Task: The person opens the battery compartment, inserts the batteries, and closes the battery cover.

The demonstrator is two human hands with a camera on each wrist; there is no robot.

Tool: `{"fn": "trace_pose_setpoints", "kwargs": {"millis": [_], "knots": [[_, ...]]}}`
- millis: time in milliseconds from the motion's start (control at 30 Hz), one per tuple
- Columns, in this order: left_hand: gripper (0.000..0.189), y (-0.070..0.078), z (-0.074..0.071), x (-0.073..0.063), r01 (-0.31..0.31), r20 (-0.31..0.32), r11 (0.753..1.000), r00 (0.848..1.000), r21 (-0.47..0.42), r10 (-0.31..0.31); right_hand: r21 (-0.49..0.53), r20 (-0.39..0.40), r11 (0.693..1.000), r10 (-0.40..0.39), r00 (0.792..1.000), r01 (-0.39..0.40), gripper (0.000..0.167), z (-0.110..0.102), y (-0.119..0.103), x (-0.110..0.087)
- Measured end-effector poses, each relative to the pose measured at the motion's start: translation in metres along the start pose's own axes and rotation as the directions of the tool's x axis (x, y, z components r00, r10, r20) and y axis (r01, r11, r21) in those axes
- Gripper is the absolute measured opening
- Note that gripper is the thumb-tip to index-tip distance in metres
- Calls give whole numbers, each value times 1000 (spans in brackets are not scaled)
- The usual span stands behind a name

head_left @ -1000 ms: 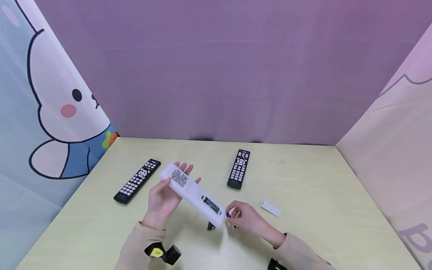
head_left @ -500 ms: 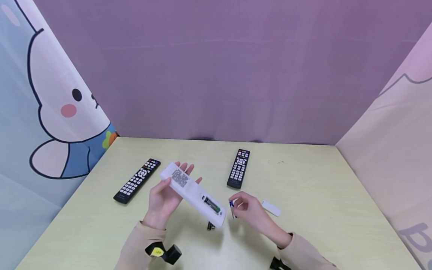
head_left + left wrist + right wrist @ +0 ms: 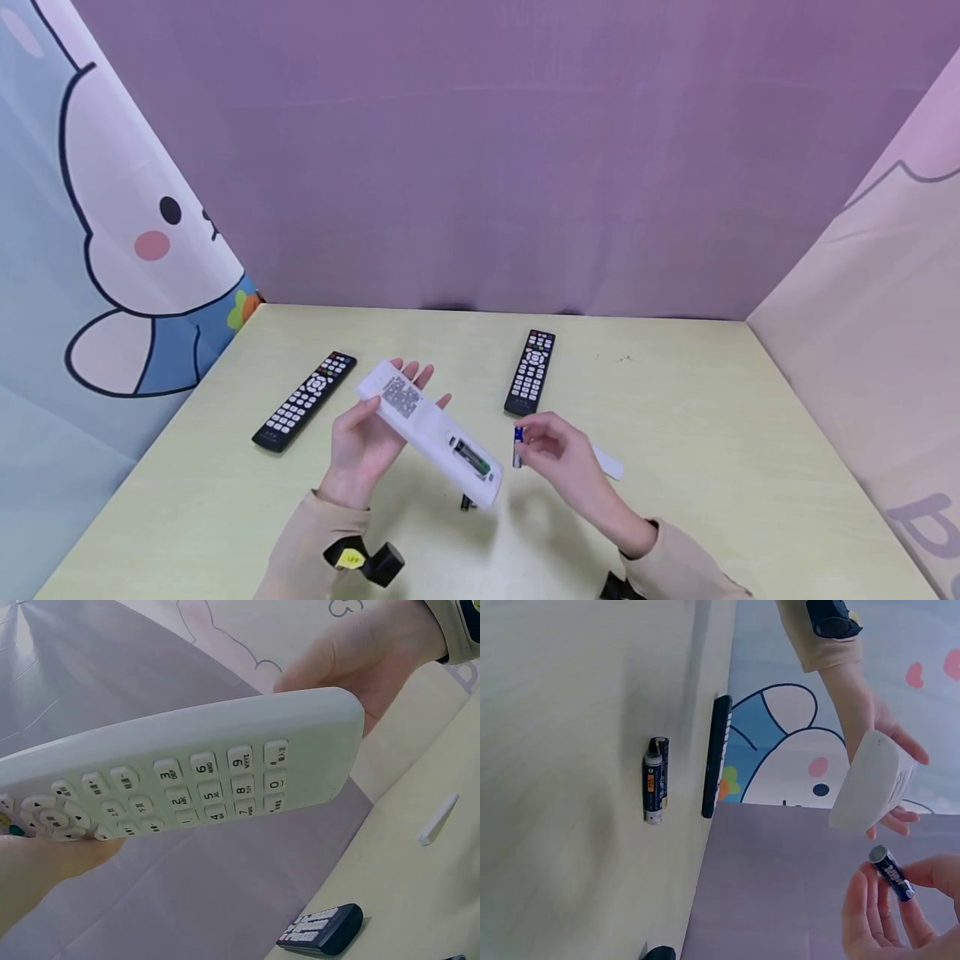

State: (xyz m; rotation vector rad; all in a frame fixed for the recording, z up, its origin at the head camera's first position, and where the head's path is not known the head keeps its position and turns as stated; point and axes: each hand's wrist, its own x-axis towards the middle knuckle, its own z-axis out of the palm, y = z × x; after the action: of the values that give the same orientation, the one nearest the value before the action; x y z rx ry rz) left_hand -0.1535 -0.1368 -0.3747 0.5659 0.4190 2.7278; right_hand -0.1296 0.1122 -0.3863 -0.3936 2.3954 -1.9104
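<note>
My left hand (image 3: 363,454) grips a white remote control (image 3: 431,433) by its far end, thumb over the edge, back side up in the head view. Its battery compartment lies uncovered, with a dark and green battery (image 3: 471,457) inside. Just right of the remote's near end, my right hand (image 3: 566,458) pinches a blue and silver battery (image 3: 892,874) between thumb and fingertips, above the table. The remote's button side (image 3: 202,784) faces the left wrist camera. A white battery cover (image 3: 609,463) lies on the table, partly hidden behind the right hand.
Two dark batteries (image 3: 655,780) lie side by side on the table, partly hidden under the remote in the head view. One black remote control (image 3: 305,402) rests at left, another black remote control (image 3: 531,372) at back centre. Fabric walls (image 3: 480,167) enclose the table.
My right hand has moved up and away from me with the blue battery, which now stands more upright in the head view. The left hand and white remote have barely shifted.
</note>
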Motion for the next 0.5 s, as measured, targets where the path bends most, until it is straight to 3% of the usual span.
{"fn": "trace_pose_setpoints", "kwargs": {"millis": [233, 500], "knots": [[41, -1, 2, 0, 8, 2, 1000, 1000, -2, -8, 135, 36, 990, -53, 998, 47, 29, 6, -4, -3], [41, -3, 4, 1, 6, -18, 1000, 1000, 11, -6, 156, 64, 984, -96, 993, 85, 29, 14, -8, -3]]}}
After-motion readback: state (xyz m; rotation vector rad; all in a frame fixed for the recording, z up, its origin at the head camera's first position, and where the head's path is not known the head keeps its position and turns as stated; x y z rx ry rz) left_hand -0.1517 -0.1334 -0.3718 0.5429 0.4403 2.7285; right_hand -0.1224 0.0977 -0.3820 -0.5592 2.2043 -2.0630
